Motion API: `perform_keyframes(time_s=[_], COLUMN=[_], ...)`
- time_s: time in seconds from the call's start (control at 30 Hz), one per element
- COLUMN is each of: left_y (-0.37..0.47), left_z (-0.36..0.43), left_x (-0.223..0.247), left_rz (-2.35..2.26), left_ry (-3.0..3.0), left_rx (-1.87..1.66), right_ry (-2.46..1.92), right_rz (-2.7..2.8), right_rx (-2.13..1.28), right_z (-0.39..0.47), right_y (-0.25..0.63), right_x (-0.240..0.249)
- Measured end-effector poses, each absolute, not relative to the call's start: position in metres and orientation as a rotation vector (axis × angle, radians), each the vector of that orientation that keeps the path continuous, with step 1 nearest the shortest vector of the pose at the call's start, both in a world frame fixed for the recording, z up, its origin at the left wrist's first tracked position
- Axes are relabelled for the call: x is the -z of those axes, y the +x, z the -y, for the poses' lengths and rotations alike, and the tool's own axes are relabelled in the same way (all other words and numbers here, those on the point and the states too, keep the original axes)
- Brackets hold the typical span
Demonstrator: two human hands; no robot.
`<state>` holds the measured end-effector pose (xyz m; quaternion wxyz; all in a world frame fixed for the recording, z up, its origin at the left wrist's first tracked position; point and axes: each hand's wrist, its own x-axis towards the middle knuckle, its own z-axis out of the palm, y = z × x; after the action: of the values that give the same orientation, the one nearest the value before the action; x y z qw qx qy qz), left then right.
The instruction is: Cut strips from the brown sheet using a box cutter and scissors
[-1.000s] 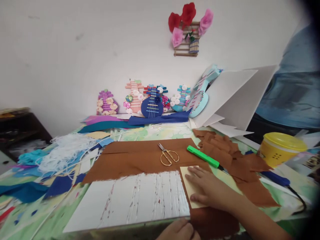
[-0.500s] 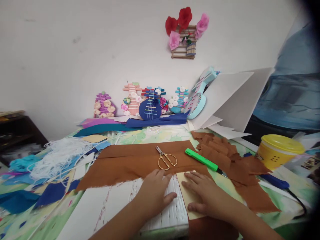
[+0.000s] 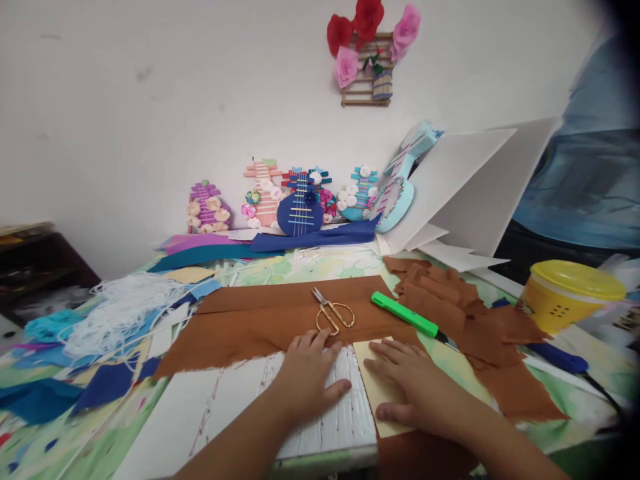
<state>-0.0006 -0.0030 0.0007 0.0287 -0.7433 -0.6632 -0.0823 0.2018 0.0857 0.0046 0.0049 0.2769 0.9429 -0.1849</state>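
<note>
Yellow card (image 3: 382, 392) lies beneath the flat, spread right hand (image 3: 417, 387); the left hand (image 3: 310, 377), fingers also spread, is over the white board (image 3: 237, 390) to the left.

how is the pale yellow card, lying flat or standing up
Lying flat: the pale yellow card rests over brown cloth, with the right hand spread on top of it.

Hands (image 3: 307, 380) spread over white board (image 3: 235, 387) and cream card (image 3: 380, 392)
</note>
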Motion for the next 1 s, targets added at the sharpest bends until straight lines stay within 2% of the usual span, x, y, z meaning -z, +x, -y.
perform_keyframes(time_s=[0.2, 0.37, 0.5, 0.6, 1.0], left_y=[0.036, 0.055, 0.052, 0.049, 0.044], left_z=[0.012, -0.004, -0.014, -0.015, -0.02], left_x=[-0.006, 0.048, 0.076, 0.075, 0.082], left_rz=[1.815, 1.476, 1.378, 1.358, 1.291], left_ry=[-2.459, -2.328, -2.253, -2.195, -2.212], left_rx=[0.27, 0.426, 0.528, 0.565, 0.375], right_ry=[0.868, 0.926, 0.989, 1.083, 1.194], right_rz=[-3.016, -3.086, -3.036, -2.995, -2.98], right_rx=[0.53, 0.506, 0.719, 0.812, 0.599], right_z=[-0.084, -0.084, -0.094, -0.104, -0.115], right_y=[0.2, 0.198, 0.205, 0.211, 0.212], right_x=[-0.002, -0.005, -0.008, -0.009, -0.005])
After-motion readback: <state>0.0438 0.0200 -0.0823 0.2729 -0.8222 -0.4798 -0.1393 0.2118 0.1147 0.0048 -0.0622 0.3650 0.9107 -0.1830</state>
